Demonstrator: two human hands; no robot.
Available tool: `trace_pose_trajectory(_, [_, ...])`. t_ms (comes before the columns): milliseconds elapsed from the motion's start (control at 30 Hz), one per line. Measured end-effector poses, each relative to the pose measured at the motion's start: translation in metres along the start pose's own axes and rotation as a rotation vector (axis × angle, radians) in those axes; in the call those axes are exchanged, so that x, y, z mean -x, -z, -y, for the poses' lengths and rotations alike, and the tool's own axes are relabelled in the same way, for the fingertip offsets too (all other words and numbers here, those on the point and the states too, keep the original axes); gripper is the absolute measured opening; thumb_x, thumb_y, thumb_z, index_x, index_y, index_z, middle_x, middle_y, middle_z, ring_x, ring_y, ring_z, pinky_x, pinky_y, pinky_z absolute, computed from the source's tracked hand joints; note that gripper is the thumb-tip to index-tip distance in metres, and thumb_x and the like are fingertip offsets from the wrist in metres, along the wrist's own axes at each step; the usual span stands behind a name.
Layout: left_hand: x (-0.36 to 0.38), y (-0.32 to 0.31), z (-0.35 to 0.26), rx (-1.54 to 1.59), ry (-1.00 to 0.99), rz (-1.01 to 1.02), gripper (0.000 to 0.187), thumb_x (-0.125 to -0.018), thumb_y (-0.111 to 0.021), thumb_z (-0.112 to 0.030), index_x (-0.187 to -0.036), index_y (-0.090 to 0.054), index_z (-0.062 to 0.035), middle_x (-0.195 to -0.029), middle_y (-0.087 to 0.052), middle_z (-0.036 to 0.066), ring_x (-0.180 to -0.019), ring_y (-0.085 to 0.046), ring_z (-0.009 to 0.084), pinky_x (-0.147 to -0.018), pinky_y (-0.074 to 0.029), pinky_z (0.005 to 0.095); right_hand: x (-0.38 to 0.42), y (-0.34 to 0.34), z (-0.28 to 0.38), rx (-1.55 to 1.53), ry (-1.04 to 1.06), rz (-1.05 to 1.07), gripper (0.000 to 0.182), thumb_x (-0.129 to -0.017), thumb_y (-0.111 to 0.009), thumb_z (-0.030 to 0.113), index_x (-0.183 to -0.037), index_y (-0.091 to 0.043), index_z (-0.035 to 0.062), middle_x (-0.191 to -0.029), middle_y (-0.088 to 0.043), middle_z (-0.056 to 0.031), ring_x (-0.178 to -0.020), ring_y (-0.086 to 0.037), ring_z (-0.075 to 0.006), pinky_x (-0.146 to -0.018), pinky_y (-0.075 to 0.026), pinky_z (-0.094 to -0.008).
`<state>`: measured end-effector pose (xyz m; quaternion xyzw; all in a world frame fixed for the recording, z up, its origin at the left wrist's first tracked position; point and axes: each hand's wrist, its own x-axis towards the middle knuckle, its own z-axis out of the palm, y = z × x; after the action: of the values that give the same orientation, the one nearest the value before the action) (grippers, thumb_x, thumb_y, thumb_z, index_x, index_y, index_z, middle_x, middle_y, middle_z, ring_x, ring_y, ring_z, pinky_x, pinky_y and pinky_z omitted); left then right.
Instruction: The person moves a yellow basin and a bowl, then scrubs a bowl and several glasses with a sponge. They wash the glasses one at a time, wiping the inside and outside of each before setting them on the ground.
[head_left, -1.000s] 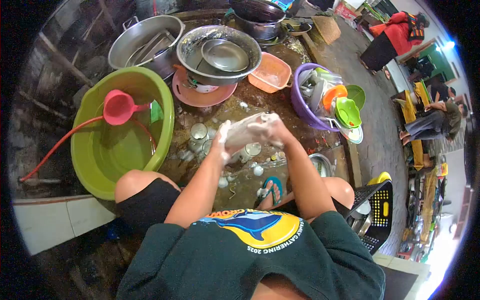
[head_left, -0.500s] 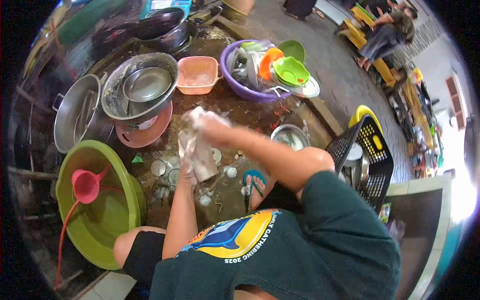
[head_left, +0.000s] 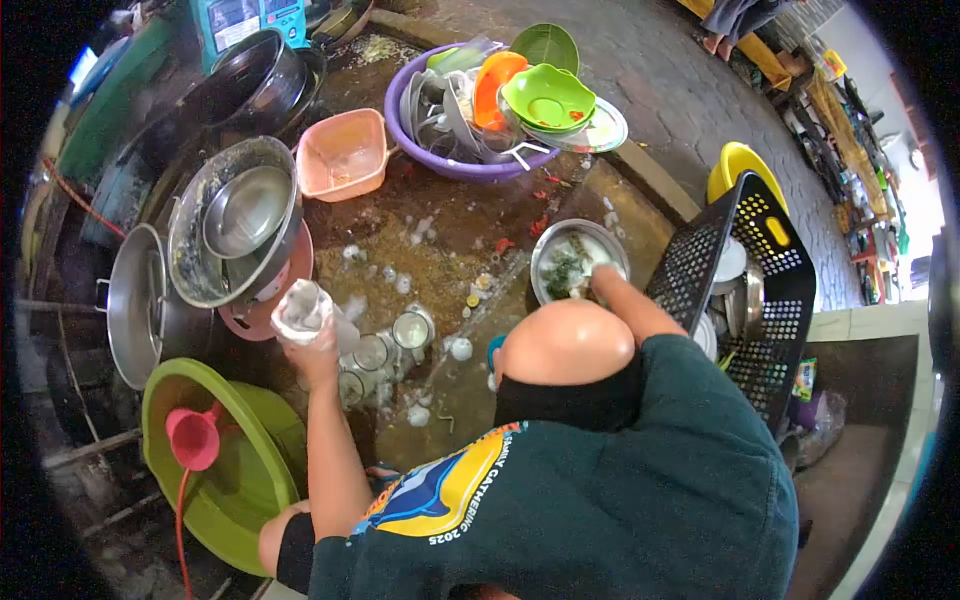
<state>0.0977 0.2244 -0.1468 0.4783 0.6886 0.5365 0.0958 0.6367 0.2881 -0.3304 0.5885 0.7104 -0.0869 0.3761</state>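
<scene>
My left hand is closed around a whitish, soapy container, held tilted with its foam-covered end up. My right hand reaches into a metal bowl at the far side of my knee. White suds and a dark green scouring pad lie in that bowl, close to the fingers. The knee and suds partly hide those fingers, so their grip does not show. Beside the container, several clear glasses rest on the wet floor.
A green tub with a pink dipper stands at left. Large metal pots and an orange basin are beyond it. A purple basin of dishes is at the back; a black crate stands at right.
My right hand has left the container and moved right into the metal bowl. My left hand has shifted left, still holding the container, now tipped upward. The view has turned slightly.
</scene>
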Motion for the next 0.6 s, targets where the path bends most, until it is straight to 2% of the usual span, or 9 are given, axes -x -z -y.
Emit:
trace_pose_trajectory(67, [-0.004,-0.005,0.015,-0.121,-0.023,0.018,0.056,-0.061,-0.072,-0.017,-0.106,-0.043,-0.0004,-0.104,-0.047,0.014,-0.092,-0.048,0.0232,-0.081,-0.039,0.0336,0.015,-0.016,0.033,-0.469,-0.276,-0.248,0.018,-0.064,-0.056,0.014,-0.077,-0.062,0.0023,-0.085,-0.060,-0.0162,-0.080,-0.058,-0.0273,-0.069,-0.045,-0.0352])
trace_pose_trajectory(167, [-0.008,-0.017,0.017,-0.334,0.062,0.071,0.055,-0.061,-0.071,-0.022,-0.106,-0.045,-0.0021,-0.104,-0.046,0.016,-0.093,-0.049,0.0283,-0.081,-0.038,0.0359,0.013,-0.018,0.040,-0.361,-0.169,-0.069,0.026,-0.067,-0.056,0.018,-0.084,-0.060,-0.0009,-0.087,-0.058,-0.0175,-0.085,-0.056,-0.0299,-0.073,-0.044,-0.0373])
trace_pose_trajectory(233, [-0.004,-0.027,0.038,-0.350,0.074,0.075,0.056,-0.061,-0.070,-0.025,-0.106,-0.045,-0.0036,-0.103,-0.045,0.018,-0.096,-0.047,0.0323,-0.082,-0.038,0.0383,0.019,-0.017,0.038,-0.669,-0.385,-0.185,0.025,-0.066,-0.059,0.023,-0.078,-0.062,0.0009,-0.087,-0.059,-0.0173,-0.085,-0.055,-0.0295,-0.073,-0.044,-0.0381])
trace_pose_trajectory(300, [0.000,-0.034,0.058,-0.464,0.071,0.150,0.057,-0.061,-0.070,-0.027,-0.107,-0.046,-0.0036,-0.105,-0.044,0.018,-0.098,-0.045,0.0325,-0.082,-0.036,0.0398,-0.015,-0.049,0.017,-0.544,-0.290,-0.210,0.029,-0.063,-0.063,0.028,-0.077,-0.063,0.0023,-0.087,-0.059,-0.0162,-0.085,-0.055,-0.0291,-0.073,-0.044,-0.0389])
trace_pose_trajectory(367, [0.009,-0.039,0.071,-0.505,0.080,0.138,0.057,-0.061,-0.070,-0.028,-0.107,-0.046,-0.0033,-0.105,-0.044,0.019,-0.097,-0.044,0.0333,-0.082,-0.036,0.0409,-0.077,-0.087,-0.019,-0.292,0.052,0.186,0.032,-0.059,-0.067,0.029,-0.077,-0.064,0.0030,-0.087,-0.059,-0.0154,-0.081,-0.056,-0.0298,-0.070,-0.044,-0.0391])
trace_pose_trajectory(467, [0.022,-0.036,0.084,-0.511,0.057,0.230,0.057,-0.059,-0.069,-0.023,-0.107,-0.045,-0.0040,-0.101,-0.048,0.017,-0.093,-0.047,0.0327,-0.083,-0.037,0.0391,0.006,0.112,-0.016,-0.546,0.097,0.264,0.026,-0.055,-0.066,0.022,-0.070,-0.063,0.0013,-0.085,-0.060,-0.0158,-0.072,-0.057,-0.0281,-0.065,-0.045,-0.0377])
trace_pose_trajectory(533, [0.026,-0.036,0.089,-0.439,0.120,0.258,0.058,-0.059,-0.069,-0.023,-0.109,-0.045,-0.0058,-0.101,-0.048,0.017,-0.094,-0.047,0.0331,-0.083,-0.036,0.0392,0.004,0.164,-0.017,-0.864,0.360,0.031,0.027,-0.053,-0.065,0.015,-0.076,-0.061,0.0007,-0.083,-0.060,-0.0147,-0.073,-0.058,-0.0249,-0.065,-0.045,-0.0357])
trace_pose_trajectory(567, [0.027,-0.034,0.090,-0.411,0.164,0.268,0.059,-0.058,-0.069,-0.024,-0.109,-0.044,-0.0066,-0.100,-0.048,0.017,-0.094,-0.047,0.0332,-0.084,-0.036,0.0392,0.032,0.222,-0.006,-0.818,0.699,-0.316,0.029,-0.053,-0.061,0.005,-0.082,-0.059,0.0008,-0.084,-0.061,-0.0118,-0.074,-0.058,-0.0224,-0.065,-0.046,-0.0329])
trace_pose_trajectory(600, [0.025,-0.032,0.080,-0.451,0.176,0.299,0.059,-0.059,-0.069,-0.025,-0.110,-0.044,-0.0062,-0.102,-0.049,0.017,-0.096,-0.046,0.0335,-0.085,-0.035,0.0397,0.054,0.265,0.011,-1.121,0.679,-0.201,0.029,-0.056,-0.058,0.000,-0.085,-0.056,0.0018,-0.086,-0.061,-0.0114,-0.073,-0.058,-0.0236,-0.066,-0.046,-0.0317])
